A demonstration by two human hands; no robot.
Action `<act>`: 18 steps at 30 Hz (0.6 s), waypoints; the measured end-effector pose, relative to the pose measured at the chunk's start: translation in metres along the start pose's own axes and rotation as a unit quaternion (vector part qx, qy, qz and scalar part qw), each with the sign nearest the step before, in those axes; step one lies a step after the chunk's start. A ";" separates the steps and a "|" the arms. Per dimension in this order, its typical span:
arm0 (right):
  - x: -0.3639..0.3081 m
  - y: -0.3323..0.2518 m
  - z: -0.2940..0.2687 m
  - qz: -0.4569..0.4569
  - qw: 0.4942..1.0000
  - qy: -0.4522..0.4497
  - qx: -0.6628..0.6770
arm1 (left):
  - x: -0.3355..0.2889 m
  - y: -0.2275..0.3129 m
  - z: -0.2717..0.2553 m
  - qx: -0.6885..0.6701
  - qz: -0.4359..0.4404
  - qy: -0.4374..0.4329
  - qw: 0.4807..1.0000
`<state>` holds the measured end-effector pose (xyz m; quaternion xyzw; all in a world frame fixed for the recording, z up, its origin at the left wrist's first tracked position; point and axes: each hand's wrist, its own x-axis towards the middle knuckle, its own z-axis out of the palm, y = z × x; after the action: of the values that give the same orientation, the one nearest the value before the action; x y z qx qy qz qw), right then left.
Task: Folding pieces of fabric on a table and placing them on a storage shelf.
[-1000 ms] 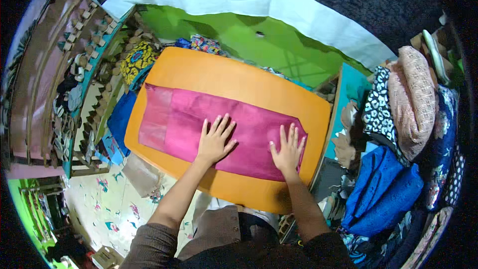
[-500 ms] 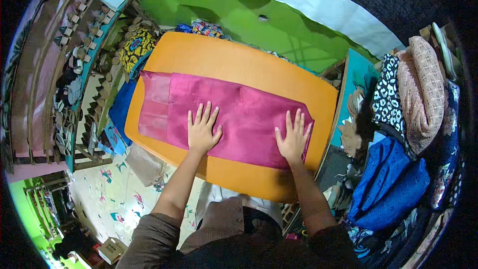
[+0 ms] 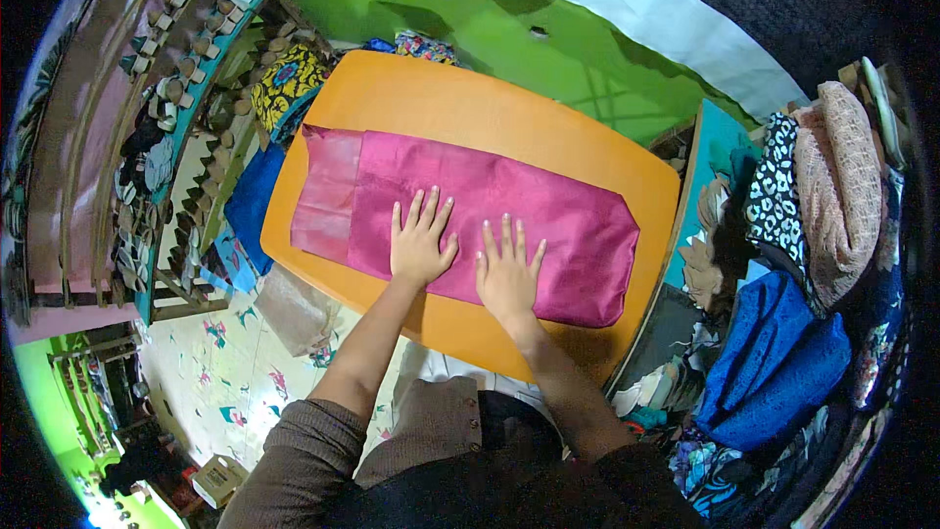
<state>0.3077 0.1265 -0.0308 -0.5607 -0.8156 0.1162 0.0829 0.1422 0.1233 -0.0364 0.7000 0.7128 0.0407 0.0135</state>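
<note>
Head view, left fingers [image 3: 427, 216] and right fingers [image 3: 507, 237] spread, flat on pink cloth [image 3: 578, 235]

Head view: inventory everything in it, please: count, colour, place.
table: 1, orange, centre
fabric piece: 1, magenta, on table
floral cloth: 1, mostly yellow, upper left
leopard-print cloth: 1, black and white, right
textured cloth: 1, peach, far right
crumpled cloth: 1, blue, right
other textiles: uncountable, mixed, lower right
wall: 1, green, beyond table
cardboard box: 1, brown, lower left
rack: 1, teal-edged, left
left hand, right hand: 2, bare, on fabric piece
</note>
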 end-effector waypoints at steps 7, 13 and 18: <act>0.001 0.000 0.003 0.001 1.000 0.018 0.002 | -0.002 0.000 0.001 -0.033 -0.007 -0.005 0.999; 0.003 -0.001 0.007 0.003 1.000 0.028 0.010 | 0.000 -0.002 -0.001 -0.014 -0.002 -0.030 0.999; 0.003 -0.004 0.003 0.013 0.999 0.028 0.020 | -0.003 -0.016 -0.012 -0.093 0.044 -0.038 0.994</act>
<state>0.3018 0.1275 -0.0324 -0.5722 -0.8034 0.1177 0.1149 0.1253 0.1199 -0.0256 0.7276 0.6734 0.0808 0.1033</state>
